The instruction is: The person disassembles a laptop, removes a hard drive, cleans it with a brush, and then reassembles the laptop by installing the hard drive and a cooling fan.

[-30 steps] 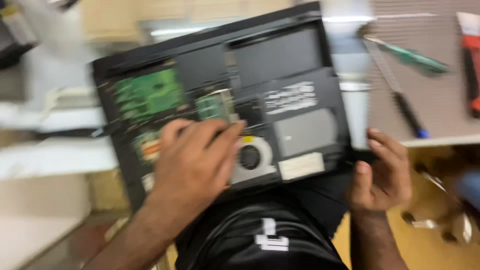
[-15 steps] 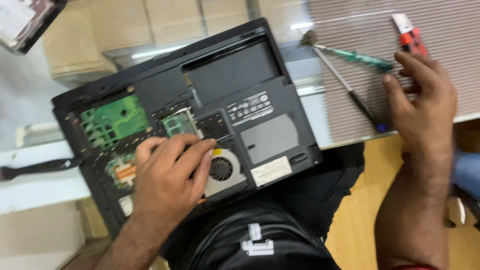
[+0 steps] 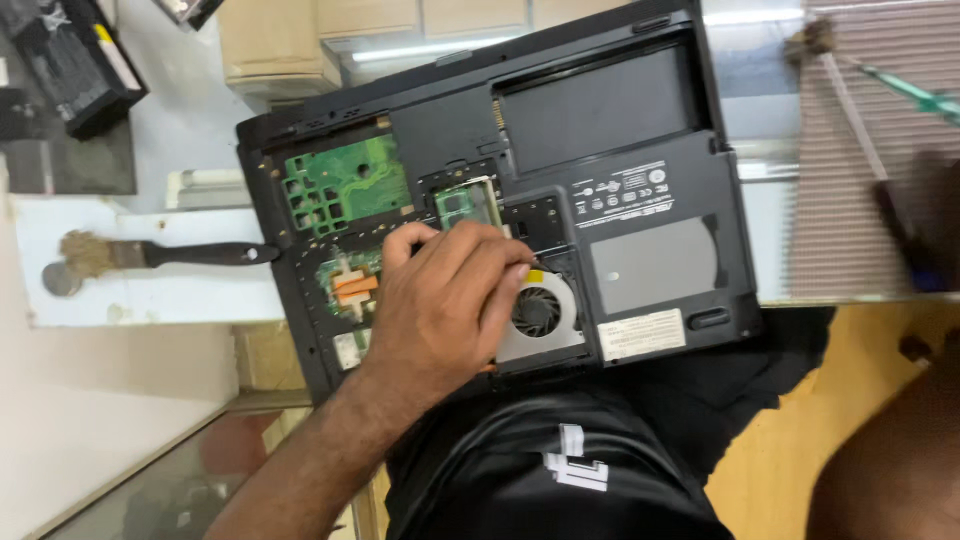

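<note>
The left hand (image 3: 445,300) lies palm-down, fingers loosely spread, pressing on the upturned black laptop with its base cover off (image 3: 620,150); the round cooling fan (image 3: 540,312) sits just beside its fingertips. The right hand (image 3: 935,230) is blurred, its grip unreadable.

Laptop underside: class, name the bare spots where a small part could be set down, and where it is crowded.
Free: the laptop's flat panel above the label, and the pale bench strip below the brush. Crowded: around the fan and green board, where the left hand rests. The right hand is blurred.
</note>
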